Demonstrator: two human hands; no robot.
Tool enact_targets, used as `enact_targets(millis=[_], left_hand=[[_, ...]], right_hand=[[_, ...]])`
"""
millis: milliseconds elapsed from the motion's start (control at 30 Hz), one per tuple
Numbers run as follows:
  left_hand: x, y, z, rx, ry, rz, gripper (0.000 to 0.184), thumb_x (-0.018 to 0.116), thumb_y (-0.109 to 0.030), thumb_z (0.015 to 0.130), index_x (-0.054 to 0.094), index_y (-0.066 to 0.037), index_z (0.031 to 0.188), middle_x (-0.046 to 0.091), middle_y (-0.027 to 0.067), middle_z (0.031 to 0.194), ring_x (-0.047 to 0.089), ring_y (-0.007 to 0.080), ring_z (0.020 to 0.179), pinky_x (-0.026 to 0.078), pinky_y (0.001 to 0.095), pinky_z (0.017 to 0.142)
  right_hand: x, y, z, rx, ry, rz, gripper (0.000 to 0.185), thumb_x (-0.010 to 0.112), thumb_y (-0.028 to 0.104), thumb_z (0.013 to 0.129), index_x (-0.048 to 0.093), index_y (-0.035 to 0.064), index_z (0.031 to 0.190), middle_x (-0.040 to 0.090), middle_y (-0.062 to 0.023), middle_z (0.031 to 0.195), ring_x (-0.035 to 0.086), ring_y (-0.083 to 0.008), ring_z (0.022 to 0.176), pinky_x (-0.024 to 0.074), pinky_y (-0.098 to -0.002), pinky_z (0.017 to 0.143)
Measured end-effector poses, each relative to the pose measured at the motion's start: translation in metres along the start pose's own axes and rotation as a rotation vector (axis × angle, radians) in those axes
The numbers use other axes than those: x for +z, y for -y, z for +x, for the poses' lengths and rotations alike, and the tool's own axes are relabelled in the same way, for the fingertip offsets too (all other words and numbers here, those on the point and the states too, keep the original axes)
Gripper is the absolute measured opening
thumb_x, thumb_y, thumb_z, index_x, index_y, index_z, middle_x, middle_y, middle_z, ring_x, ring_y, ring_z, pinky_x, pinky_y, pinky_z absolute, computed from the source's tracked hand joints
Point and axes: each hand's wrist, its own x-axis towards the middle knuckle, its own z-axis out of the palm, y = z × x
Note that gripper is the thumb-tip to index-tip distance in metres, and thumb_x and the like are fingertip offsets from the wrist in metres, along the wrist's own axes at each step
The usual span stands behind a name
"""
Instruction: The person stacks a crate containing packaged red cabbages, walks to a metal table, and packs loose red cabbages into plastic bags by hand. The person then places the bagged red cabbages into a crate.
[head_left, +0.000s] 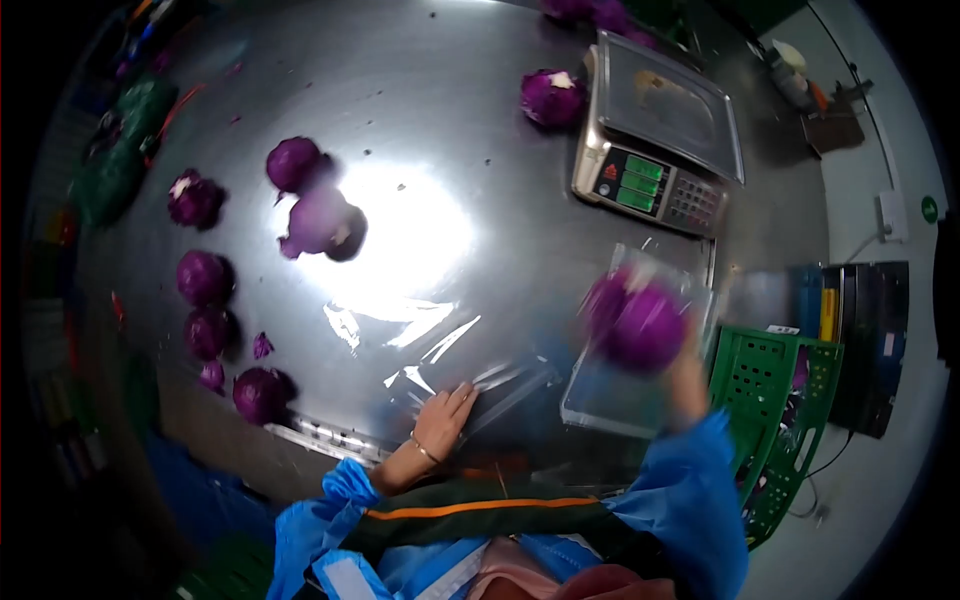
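My right hand (687,378), blurred by motion, is closed on a red cabbage (640,325) and mostly hidden behind it. The cabbage is over a clear plastic sheet or bag (600,400) at the right of the steel table (480,270). My left hand (445,415) lies with fingers stretched out on clear plastic film (505,385) near the table's front edge. A bracelet circles that wrist. More red cabbages are at the left, among them one at the front (260,395) and a pair farther back (322,220).
A weighing scale (660,130) with a lit green display stands at the back right, a red cabbage (552,98) beside it. At the right is a green crate (750,390). Loose purple leaves (212,376) lie at the left. A dark green bag (115,160) sits at the far left edge.
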Motion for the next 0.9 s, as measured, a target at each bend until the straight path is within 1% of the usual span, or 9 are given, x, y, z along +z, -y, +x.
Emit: enact_targets(millis=[133, 233, 333, 400, 467, 533, 667, 833, 900], left_hand=[[-0.041, -0.046, -0.027, -0.199, -0.065, -0.165, 0.06, 0.046, 0.005, 0.072, 0.036, 0.001, 0.131, 0.04, 0.0139, 0.13, 0.051, 0.0291, 0.091, 0.044, 0.0358, 0.083], [-0.065, -0.055, -0.038, -0.206, -0.108, -0.428, 0.072, 0.051, 0.009, 0.066, 0.032, -0.001, 0.134, 0.034, 0.0178, 0.134, 0.043, 0.0373, 0.113, 0.041, 0.0385, 0.092], [-0.057, -0.055, -0.039, -0.127, -0.227, -0.403, 0.068, 0.046, 0.006, 0.072, 0.027, -0.003, 0.136, 0.032, 0.0153, 0.136, 0.047, 0.0337, 0.108, 0.041, 0.0365, 0.092], [-0.07, -0.049, -0.052, -0.176, -0.315, -0.347, 0.066, 0.046, 0.005, 0.072, 0.029, -0.003, 0.135, 0.03, 0.0129, 0.139, 0.048, 0.0323, 0.107, 0.044, 0.036, 0.089], [-0.092, -0.048, -0.032, -0.173, -0.359, -0.274, 0.066, 0.047, 0.004, 0.071, 0.03, -0.003, 0.135, 0.028, 0.0109, 0.141, 0.048, 0.0313, 0.107, 0.046, 0.035, 0.087], [-0.095, -0.048, -0.026, -0.183, -0.377, -0.23, 0.067, 0.049, 0.004, 0.068, 0.032, -0.001, 0.133, 0.028, 0.0083, 0.143, 0.051, 0.0282, 0.097, 0.049, 0.0328, 0.08], [-0.09, -0.041, -0.023, -0.152, -0.45, -0.264, 0.068, 0.053, 0.003, 0.066, 0.035, 0.0, 0.131, 0.028, 0.0111, 0.142, 0.052, 0.0258, 0.089, 0.049, 0.0321, 0.076], [-0.118, 0.029, -0.058, -0.038, -0.918, -0.148, 0.065, 0.07, -0.019, 0.069, 0.042, 0.002, 0.124, 0.035, 0.0206, 0.135, 0.055, 0.0298, 0.092, 0.045, 0.0406, 0.081], [-0.159, 0.104, -0.077, -0.615, -1.043, 0.036, 0.084, 0.076, -0.025, 0.064, 0.032, -0.005, 0.133, 0.023, 0.0264, 0.137, 0.03, 0.0414, 0.115, 0.033, 0.0453, 0.094]], right_hand=[[0.089, -0.09, -0.138, 0.52, 0.104, -0.291, 0.064, 0.072, 0.024, 0.074, 0.044, 0.0025, 0.127, 0.057, -0.0099, 0.115, 0.056, -0.0171, 0.102, 0.0455, -0.0328, 0.09], [0.068, -0.171, -0.166, 0.935, 0.014, 0.673, 0.058, 0.051, 0.037, 0.087, 0.036, 0.0037, 0.132, 0.044, -0.0147, 0.129, 0.046, -0.0252, 0.116, 0.0428, -0.0401, 0.093], [0.101, -0.099, -0.148, 0.289, 0.527, -0.146, 0.055, 0.056, 0.009, 0.085, 0.032, 0.005, 0.135, 0.033, -0.0101, 0.138, 0.05, -0.0247, 0.11, 0.0439, -0.0369, 0.093], [0.119, -0.104, -0.097, -0.065, 0.502, -0.524, 0.065, 0.058, -0.003, 0.079, 0.028, 0.0037, 0.136, 0.03, -0.0103, 0.14, 0.052, -0.0221, 0.107, 0.0444, -0.0331, 0.091], [0.196, -0.074, 0.005, -0.195, 0.499, -0.628, 0.071, 0.067, 0.01, 0.077, 0.029, 0.0056, 0.136, 0.03, -0.0147, 0.138, 0.046, -0.0256, 0.113, 0.043, -0.0367, 0.091], [0.247, -0.092, 0.075, -0.518, 0.463, -1.118, 0.084, 0.072, 0.038, 0.071, 0.029, 0.0115, 0.138, 0.016, -0.0227, 0.143, 0.02, -0.0352, 0.132, 0.025, -0.0432, 0.104], [0.275, -0.184, 0.198, -0.617, 0.305, -1.694, 0.106, 0.079, 0.056, 0.053, 0.031, 0.0132, 0.137, 0.021, -0.032, 0.135, 0.024, -0.043, 0.128, 0.027, -0.0468, 0.103], [0.279, -0.154, 0.163, -0.307, 0.541, -1.277, 0.099, 0.082, 0.048, 0.05, 0.04, 0.0032, 0.128, 0.042, -0.0248, 0.122, 0.046, -0.0365, 0.112, 0.0388, -0.0406, 0.096], [0.265, -0.147, 0.164, -0.311, 0.504, -1.305, 0.099, 0.082, 0.047, 0.052, 0.039, 0.0017, 0.129, 0.039, -0.0254, 0.126, 0.044, -0.0369, 0.115, 0.0373, -0.0403, 0.097]])
